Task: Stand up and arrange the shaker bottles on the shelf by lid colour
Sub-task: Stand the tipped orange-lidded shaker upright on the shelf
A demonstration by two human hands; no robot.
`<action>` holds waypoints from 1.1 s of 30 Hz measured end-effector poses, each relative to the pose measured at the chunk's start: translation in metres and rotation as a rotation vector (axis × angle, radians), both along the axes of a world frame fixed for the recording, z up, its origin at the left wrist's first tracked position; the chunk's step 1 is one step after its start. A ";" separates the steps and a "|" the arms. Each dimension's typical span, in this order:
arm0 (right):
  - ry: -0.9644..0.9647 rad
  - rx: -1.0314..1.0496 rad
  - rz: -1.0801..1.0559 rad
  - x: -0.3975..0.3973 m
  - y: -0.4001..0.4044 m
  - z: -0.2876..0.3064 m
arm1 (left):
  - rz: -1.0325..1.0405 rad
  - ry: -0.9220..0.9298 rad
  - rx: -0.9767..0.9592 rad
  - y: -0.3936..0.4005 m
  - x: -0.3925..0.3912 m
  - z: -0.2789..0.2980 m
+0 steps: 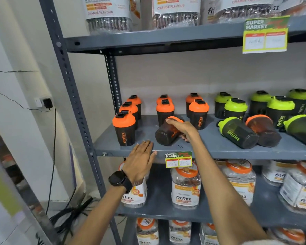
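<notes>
Orange-lidded empty shaker (168, 132) in right hand's (183, 129) grasp, left hand (140, 160) flat, released.

Grey metal shelving rack (72, 96) against a pale wall (201, 75), white wall socket with black plug (47, 103) at left, black cables (69, 216) on the floor

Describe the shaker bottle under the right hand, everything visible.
The shaker bottle is dark, translucent-looking plastic with an orange lid and orange lettering on its side. It lies tipped over on the grey middle shelf, base toward the camera, lid toward the upright orange-lidded bottles behind. The right hand grips it from above; the left hand rests on the shelf edge, apart.
</notes>
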State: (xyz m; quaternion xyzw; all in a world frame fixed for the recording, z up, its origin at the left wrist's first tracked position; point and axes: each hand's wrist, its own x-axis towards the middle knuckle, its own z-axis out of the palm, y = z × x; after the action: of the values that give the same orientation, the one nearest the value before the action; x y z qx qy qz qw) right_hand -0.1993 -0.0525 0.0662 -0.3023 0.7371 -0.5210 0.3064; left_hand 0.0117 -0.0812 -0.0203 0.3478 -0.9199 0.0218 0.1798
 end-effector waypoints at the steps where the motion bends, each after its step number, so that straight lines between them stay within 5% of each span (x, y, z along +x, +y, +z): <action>1: -0.030 -0.007 -0.002 0.000 0.000 -0.001 | -0.003 -0.004 -0.007 -0.001 0.001 -0.001; 9: -0.084 -0.231 -0.080 0.000 0.011 -0.010 | -0.014 0.029 -0.009 -0.011 0.004 -0.005; 23: 0.651 -0.358 -0.364 0.056 0.003 -0.016 | 0.014 0.063 -0.072 -0.012 0.000 -0.009; 33: 0.836 -0.292 -0.492 0.080 -0.020 -0.033 | 0.026 0.085 -0.071 -0.014 -0.001 -0.012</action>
State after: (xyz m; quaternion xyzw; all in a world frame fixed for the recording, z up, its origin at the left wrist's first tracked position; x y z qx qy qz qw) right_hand -0.1191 -0.0729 0.0334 -0.3424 0.7654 -0.5098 -0.1922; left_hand 0.0105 -0.0954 -0.0325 0.3537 -0.9055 0.0418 0.2307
